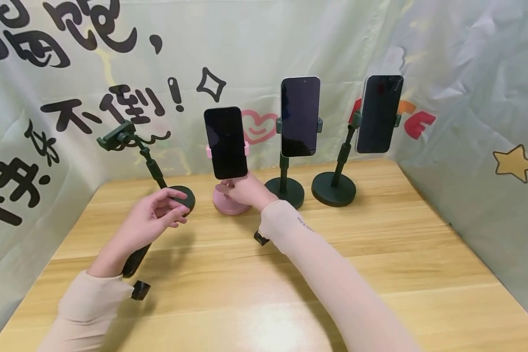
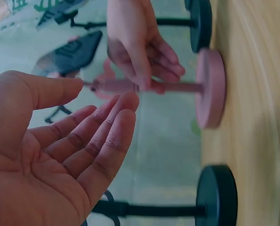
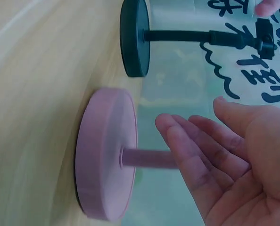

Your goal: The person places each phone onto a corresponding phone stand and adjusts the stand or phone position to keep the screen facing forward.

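A pink phone stand [image 1: 231, 203] holds a dark-screened phone [image 1: 226, 143] in its pink clamp. My right hand [image 1: 245, 189] is beside the stand's pole, below the phone. In the right wrist view its fingers [image 3: 203, 162] are loosely bent, with the thumb apart, overlapping the pink pole [image 3: 152, 158]. My left hand [image 1: 155, 215] hovers in front of a dark green stand [image 1: 154, 168] whose clamp carries no phone. Nothing lies in the left palm [image 2: 50, 169]; its fingers are relaxed and the thumb stands apart.
Two more green stands, one in the middle [image 1: 286, 190] and one at right [image 1: 334, 188], hold phones upright. A dark flat object [image 1: 136, 260] lies on the wooden table [image 1: 378, 274] under the left wrist. A printed cloth [image 1: 167, 44] hangs behind and at the sides.
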Available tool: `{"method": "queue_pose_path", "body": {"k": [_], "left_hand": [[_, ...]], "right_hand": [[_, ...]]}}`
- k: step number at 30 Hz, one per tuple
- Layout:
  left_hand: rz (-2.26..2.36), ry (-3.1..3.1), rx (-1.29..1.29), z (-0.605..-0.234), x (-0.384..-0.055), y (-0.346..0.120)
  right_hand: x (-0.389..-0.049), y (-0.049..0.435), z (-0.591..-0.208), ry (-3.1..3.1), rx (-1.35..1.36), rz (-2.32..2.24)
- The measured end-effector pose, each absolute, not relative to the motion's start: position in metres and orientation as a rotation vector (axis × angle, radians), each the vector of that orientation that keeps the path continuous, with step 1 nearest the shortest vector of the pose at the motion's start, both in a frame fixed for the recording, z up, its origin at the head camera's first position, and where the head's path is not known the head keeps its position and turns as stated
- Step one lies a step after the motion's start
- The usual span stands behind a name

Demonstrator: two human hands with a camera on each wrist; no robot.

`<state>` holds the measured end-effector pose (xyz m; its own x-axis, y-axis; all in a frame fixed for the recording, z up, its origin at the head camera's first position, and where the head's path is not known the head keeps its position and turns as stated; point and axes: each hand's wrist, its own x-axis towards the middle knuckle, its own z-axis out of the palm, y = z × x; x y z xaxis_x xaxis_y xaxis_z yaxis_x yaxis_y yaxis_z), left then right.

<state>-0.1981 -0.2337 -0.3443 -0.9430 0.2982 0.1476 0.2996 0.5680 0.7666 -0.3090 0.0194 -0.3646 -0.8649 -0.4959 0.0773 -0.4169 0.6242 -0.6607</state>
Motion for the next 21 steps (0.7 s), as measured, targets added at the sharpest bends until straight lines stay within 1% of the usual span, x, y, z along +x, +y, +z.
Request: {"method": "queue_pose_path", "body": {"k": [8, 14, 21], "left_hand": [[-1.31, -2.822, -0.415, -0.351, -0.205, -0.267], [-1.285, -2.852, -0.322, -0.358, -0.211, -0.291], [-1.192, -2.907, -0.212, -0.368, -0.22, -0.318]], "right_hand": [[-0.305, -0.003, -0.365, 2.689, -0.684, -0.985], [-0.296, -0.018, -0.366, 2.63, -0.717, -1.07], [-0.295, -0.047, -0.361, 2.519, -0.667, -1.303]]}}
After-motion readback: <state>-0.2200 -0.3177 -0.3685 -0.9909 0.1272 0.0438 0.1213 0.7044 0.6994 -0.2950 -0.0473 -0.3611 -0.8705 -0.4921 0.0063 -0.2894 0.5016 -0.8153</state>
